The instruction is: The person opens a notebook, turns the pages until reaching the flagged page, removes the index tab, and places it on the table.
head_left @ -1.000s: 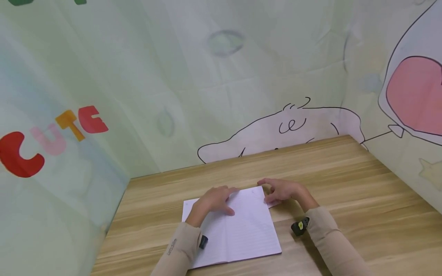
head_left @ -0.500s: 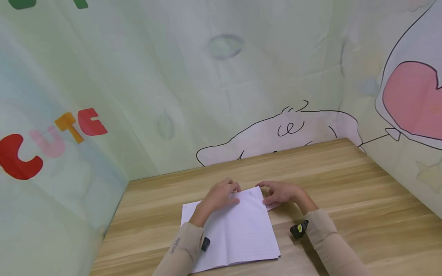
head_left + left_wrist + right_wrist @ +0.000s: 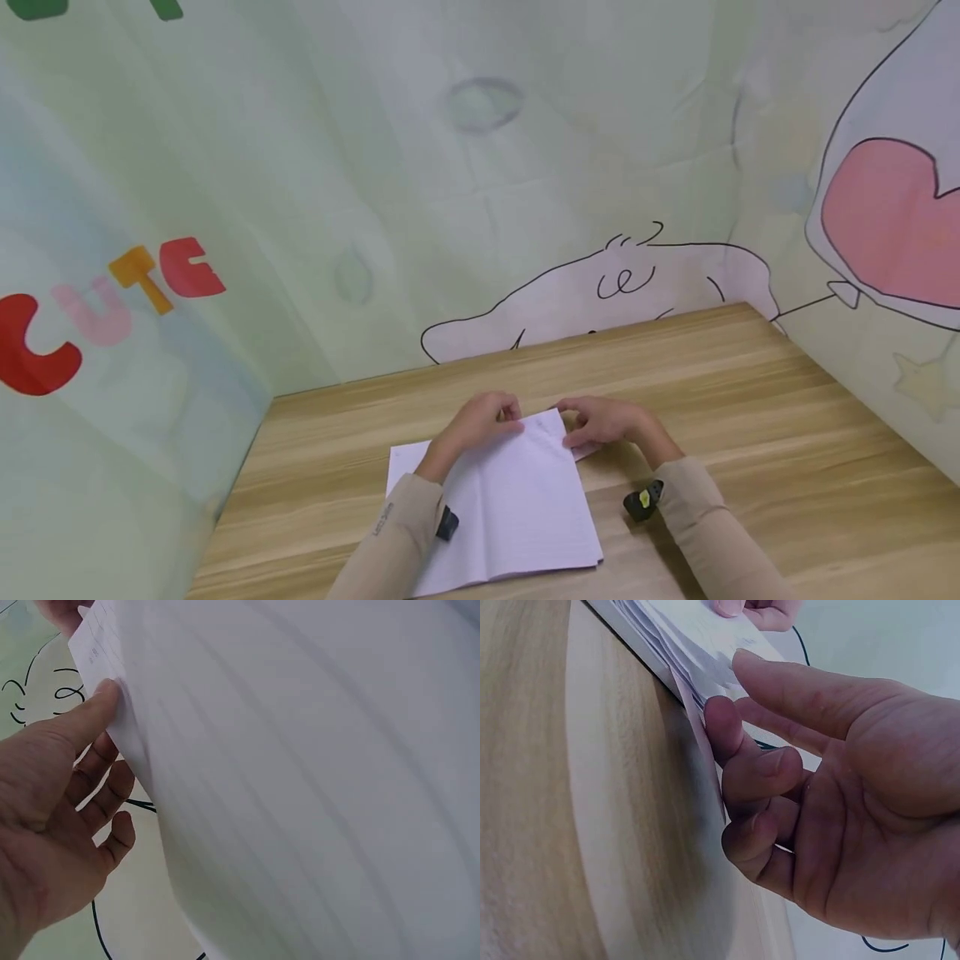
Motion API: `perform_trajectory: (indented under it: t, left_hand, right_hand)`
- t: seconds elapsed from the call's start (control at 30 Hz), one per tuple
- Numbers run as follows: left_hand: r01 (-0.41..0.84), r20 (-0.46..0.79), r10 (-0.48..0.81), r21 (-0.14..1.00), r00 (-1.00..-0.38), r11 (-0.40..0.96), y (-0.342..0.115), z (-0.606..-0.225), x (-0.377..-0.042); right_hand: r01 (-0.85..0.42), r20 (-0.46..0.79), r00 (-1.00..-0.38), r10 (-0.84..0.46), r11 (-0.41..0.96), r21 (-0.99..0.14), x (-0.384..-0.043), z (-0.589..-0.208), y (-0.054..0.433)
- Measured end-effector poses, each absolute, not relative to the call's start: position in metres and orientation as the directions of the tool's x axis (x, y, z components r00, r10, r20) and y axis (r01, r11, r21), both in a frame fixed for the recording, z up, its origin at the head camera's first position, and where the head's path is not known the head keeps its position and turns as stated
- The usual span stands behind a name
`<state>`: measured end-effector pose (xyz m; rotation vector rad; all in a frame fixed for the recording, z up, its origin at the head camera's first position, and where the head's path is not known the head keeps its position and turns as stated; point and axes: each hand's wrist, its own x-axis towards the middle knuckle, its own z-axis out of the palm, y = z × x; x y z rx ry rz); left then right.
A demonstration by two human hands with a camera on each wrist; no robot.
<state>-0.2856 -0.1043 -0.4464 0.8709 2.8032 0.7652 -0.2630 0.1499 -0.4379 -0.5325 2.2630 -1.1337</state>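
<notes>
My notebook (image 3: 532, 508) lies spread on the counter (image 3: 675, 358), at six o'clock in the head view, its fold (image 3: 483, 533) running roughly from twelve to six. The pages are white with faint ruled lines; a small mark sits in the one o'clock corner, where the paper looks slightly creased. A pinkish edge (image 3: 587, 450) sticks out from beneath, towards two o'clock. Seen from the right wrist, the leaves (image 3: 656, 634) are layered and slightly parted; seen from the left wrist, the paper spreads broad and pale, grey lines curving across it.

My left grip (image 3: 480, 421) pinches the notebook's twelve o'clock edge, thumb on the near face and fingers behind. My right grip (image 3: 603, 419) curls about its one o'clock corner, thumb at the page and fingertips (image 3: 724, 724) against the pinkish edge. Beige sleeves (image 3: 716, 529) reach in from seven and five o'clock, a black gadget (image 3: 642, 502) at each cuff.
</notes>
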Motion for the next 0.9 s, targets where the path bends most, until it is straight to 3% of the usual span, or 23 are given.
perform_trajectory:
  t: [0.9]
  left_hand:
    - [0.581, 0.09, 0.576, 0.208, -0.812, 0.787, -0.101, -0.445, -0.271]
  right_hand:
    - [-0.173, -0.249, -0.78, -0.574, 0.58, -0.796, -0.261, -0.439, 0.145]
